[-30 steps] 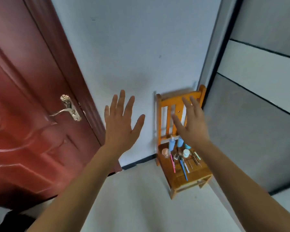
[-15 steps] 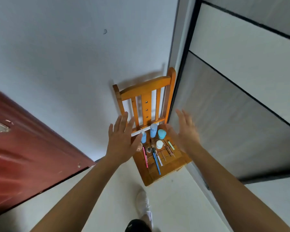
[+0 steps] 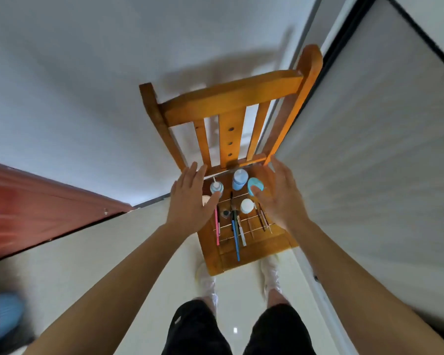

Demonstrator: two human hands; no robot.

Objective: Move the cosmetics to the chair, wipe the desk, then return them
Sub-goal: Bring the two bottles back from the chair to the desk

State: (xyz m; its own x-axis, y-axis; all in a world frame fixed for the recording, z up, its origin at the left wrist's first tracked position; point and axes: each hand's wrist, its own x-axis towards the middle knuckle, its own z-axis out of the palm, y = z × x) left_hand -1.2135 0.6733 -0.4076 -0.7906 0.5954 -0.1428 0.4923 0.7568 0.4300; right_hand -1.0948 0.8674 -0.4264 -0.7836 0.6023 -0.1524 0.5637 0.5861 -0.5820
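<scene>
A small orange wooden chair [image 3: 251, 249] stands against the white wall, directly below me. On its seat lie the cosmetics: a blue pump bottle [image 3: 216, 187], a taller blue bottle [image 3: 239, 179], a turquoise jar [image 3: 254, 184], a white round jar [image 3: 246, 205], a pink pencil [image 3: 217, 229], a blue pencil [image 3: 235, 239] and several thin brushes. My left hand [image 3: 191, 203] hovers over the seat's left side, fingers spread, empty. My right hand [image 3: 282, 198] hovers over the right side, open and empty, partly covering the turquoise jar.
A grey panelled cabinet side [image 3: 369, 162] rises right of the chair. A red-brown door [image 3: 36, 201] stands at the left. My feet in white shoes [image 3: 271, 272] are on the pale floor just before the chair. A blue blurred object [image 3: 3, 319] sits at the lower left.
I have stepped up to the chair and look down on it. Both hands have dropped from raised in front of me to just above the seat.
</scene>
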